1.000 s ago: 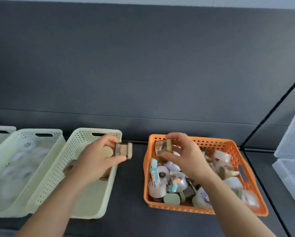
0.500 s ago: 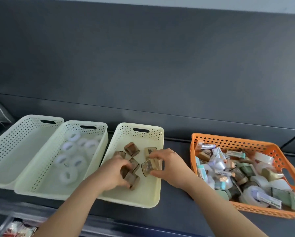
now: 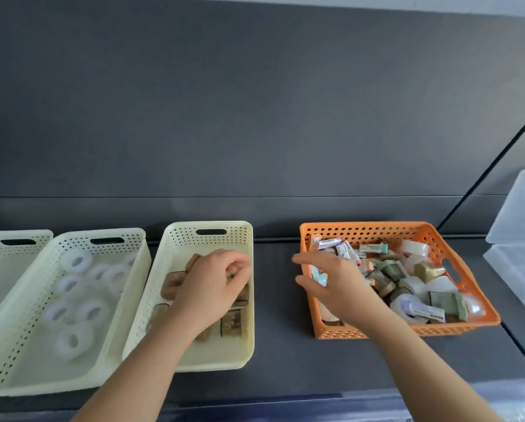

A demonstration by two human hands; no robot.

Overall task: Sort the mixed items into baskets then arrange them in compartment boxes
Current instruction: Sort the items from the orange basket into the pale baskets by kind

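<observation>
Left hand (image 3: 212, 284) curls over small brown plastic tape holders (image 3: 232, 324), hold unclear; right hand (image 3: 331, 284) spread over the orange plastic basket (image 3: 376, 231); holders look light, hard; pinch flat sides.

The person's left forearm (image 3: 139, 370), entering view at about 7 o'clock, and right forearm (image 3: 422, 360), entering at about 5 o'clock, were bare along their whole visible length. The bare skin ran on over slim wrists to the left hand (image 3: 212, 287) and the right hand (image 3: 337, 284). The fingers were slender. Those of the right hand were blurred, so their nails could not be made out.
</observation>
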